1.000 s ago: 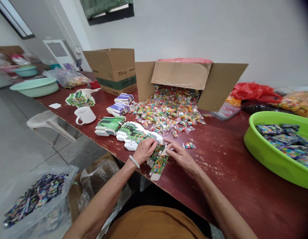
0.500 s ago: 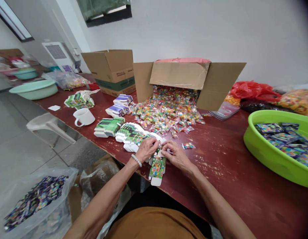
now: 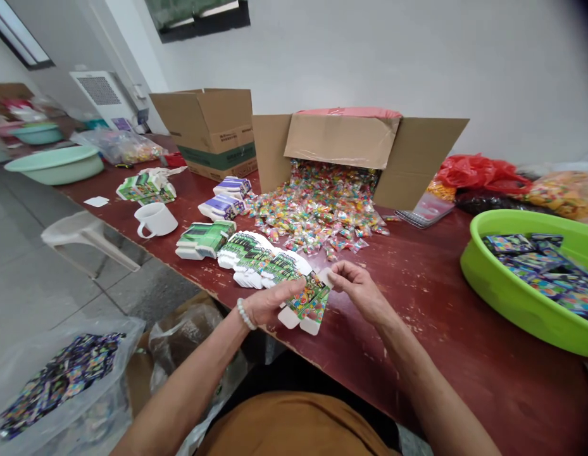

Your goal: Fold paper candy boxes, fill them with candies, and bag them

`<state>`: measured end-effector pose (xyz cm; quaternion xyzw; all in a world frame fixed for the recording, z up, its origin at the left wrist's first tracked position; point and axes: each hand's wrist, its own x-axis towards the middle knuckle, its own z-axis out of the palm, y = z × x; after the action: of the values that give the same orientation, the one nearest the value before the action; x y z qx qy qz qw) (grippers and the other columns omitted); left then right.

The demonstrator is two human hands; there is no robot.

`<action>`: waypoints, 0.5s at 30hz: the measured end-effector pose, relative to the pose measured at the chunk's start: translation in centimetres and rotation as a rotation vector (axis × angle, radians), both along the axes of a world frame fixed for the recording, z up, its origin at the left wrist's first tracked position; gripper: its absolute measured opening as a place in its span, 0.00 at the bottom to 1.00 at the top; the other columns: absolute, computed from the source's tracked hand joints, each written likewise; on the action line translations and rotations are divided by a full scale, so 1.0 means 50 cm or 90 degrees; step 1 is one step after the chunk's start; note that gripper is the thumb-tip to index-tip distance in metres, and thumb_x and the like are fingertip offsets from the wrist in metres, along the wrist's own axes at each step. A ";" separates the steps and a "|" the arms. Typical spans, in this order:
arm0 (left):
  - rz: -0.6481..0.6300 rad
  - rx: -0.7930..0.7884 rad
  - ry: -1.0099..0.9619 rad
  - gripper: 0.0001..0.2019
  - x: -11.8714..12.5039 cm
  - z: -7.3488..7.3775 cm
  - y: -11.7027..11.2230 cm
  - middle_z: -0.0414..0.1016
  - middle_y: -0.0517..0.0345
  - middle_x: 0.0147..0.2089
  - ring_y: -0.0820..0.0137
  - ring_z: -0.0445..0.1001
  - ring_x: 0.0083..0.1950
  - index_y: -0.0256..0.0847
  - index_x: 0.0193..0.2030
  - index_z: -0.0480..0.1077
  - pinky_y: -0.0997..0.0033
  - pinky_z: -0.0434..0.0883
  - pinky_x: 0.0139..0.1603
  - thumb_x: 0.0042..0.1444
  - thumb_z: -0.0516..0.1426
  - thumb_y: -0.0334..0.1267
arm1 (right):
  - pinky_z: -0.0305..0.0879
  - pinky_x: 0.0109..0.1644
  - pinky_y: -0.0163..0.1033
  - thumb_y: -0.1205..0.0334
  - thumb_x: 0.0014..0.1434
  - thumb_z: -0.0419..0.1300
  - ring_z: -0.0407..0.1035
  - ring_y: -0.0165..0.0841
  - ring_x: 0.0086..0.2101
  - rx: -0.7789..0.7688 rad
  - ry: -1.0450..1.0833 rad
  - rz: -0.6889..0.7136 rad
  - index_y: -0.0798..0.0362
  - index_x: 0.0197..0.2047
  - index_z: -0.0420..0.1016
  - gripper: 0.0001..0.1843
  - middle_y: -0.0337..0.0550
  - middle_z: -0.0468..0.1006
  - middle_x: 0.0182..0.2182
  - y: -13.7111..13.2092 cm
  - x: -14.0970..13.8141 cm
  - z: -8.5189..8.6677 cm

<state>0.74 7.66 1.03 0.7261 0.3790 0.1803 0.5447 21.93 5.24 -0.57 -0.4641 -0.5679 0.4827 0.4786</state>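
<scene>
A green printed folding carton with white end flaps is between my hands, above the front edge of the table. My left hand, wearing a pale bead bracelet, grips it from the left with the thumb across its printed face. At the carton's upper right, my right hand pinches a white flap between thumb and fingers. Just behind lies a fanned row of flat green cartons, ending at a green carton stack. Candy packets spill from an open cardboard box beyond.
A lime green tub holding dark printed packs stands at the right. At the left are a white mug, purple cartons, another cardboard box and a pale green basin. Below the table edge sits a plastic-lined bin of packs.
The carton has opened out and tilted, with two lower flaps now showing. My left hand has come lower around its side, and my right hand has moved right with the upper flap.
</scene>
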 end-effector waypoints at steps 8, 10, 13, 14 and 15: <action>-0.217 -0.581 -0.390 0.26 -0.004 -0.019 -0.069 0.76 0.51 0.34 0.61 0.79 0.31 0.32 0.47 0.72 0.61 0.73 0.37 0.43 0.67 0.46 | 0.60 0.35 0.35 0.49 0.55 0.64 0.62 0.28 0.29 -0.011 0.079 0.130 0.52 0.32 0.71 0.15 0.36 0.69 0.27 -0.020 -0.043 0.060; -0.188 -0.570 -0.402 0.25 -0.008 -0.016 -0.079 0.76 0.52 0.32 0.61 0.78 0.30 0.32 0.45 0.72 0.63 0.73 0.35 0.42 0.68 0.43 | 0.61 0.35 0.35 0.49 0.55 0.64 0.62 0.28 0.29 -0.009 0.079 0.140 0.52 0.33 0.71 0.15 0.36 0.69 0.28 -0.022 -0.050 0.064; -0.154 -0.560 -0.419 0.24 -0.015 -0.007 -0.093 0.76 0.52 0.31 0.60 0.79 0.31 0.32 0.42 0.72 0.64 0.74 0.34 0.40 0.69 0.42 | 0.61 0.35 0.34 0.49 0.57 0.63 0.64 0.28 0.29 -0.004 0.087 0.140 0.52 0.34 0.71 0.14 0.36 0.70 0.28 -0.028 -0.062 0.067; -0.143 -0.554 -0.424 0.23 -0.018 -0.004 -0.097 0.76 0.52 0.30 0.60 0.79 0.31 0.32 0.42 0.72 0.64 0.74 0.34 0.40 0.69 0.42 | 0.62 0.36 0.34 0.49 0.57 0.63 0.64 0.28 0.30 -0.005 0.091 0.132 0.52 0.35 0.72 0.14 0.36 0.71 0.29 -0.031 -0.066 0.067; -0.134 -0.545 -0.430 0.23 -0.020 -0.002 -0.100 0.76 0.53 0.30 0.59 0.80 0.31 0.32 0.41 0.72 0.64 0.74 0.34 0.40 0.69 0.41 | 0.62 0.36 0.34 0.49 0.57 0.62 0.65 0.29 0.30 -0.008 0.095 0.125 0.51 0.36 0.72 0.14 0.37 0.71 0.30 -0.035 -0.071 0.067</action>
<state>-0.28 2.68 0.93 0.3754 0.1483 0.1775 0.8975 18.37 3.48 2.78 -0.3718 -0.5706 0.5641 0.4669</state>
